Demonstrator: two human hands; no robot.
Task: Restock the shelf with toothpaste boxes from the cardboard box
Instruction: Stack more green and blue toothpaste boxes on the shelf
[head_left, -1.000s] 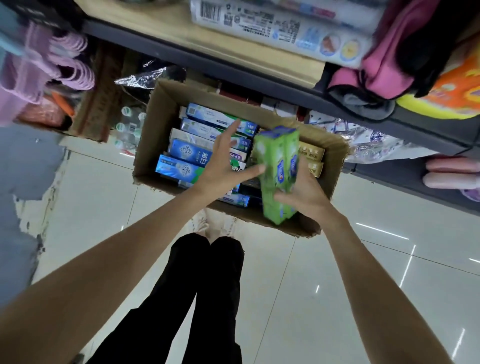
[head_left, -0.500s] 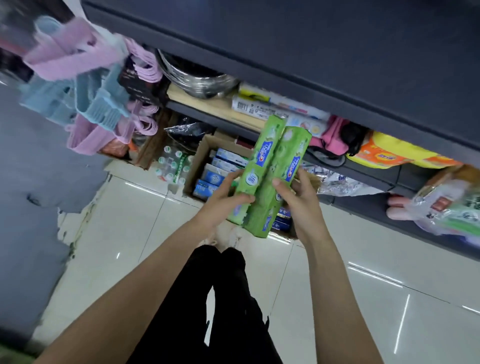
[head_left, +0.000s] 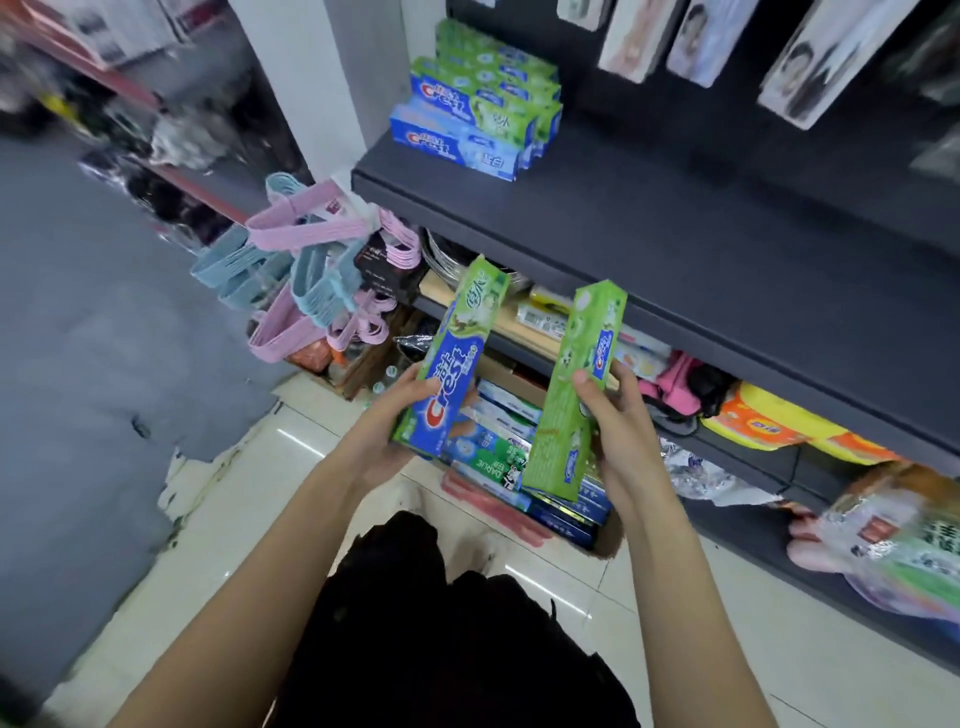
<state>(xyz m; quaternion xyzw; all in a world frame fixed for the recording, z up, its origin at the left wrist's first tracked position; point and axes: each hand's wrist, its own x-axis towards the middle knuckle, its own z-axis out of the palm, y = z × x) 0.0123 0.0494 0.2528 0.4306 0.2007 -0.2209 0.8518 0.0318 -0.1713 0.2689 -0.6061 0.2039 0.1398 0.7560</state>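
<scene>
Two green toothpaste boxes are being held up in the head view, one in each of the hands. The left hand (head_left: 397, 415) is gripping the lower part of the left toothpaste box (head_left: 451, 358), fingers wrapped around it, the box tilting with its Crest face showing. The right hand (head_left: 615, 421) is clasping the right toothpaste box (head_left: 576, 389) at mid-length, thumb pressing on its front. Both boxes are hovering above the cardboard box (head_left: 605, 538), which is sitting on the floor (head_left: 234, 499) holding more cartons. Above, the dark shelf (head_left: 649, 208) is carrying a stack of toothpaste boxes (head_left: 475, 114) at its left end. Pink and blue hangers (head_left: 306, 270) are hanging at left.
</scene>
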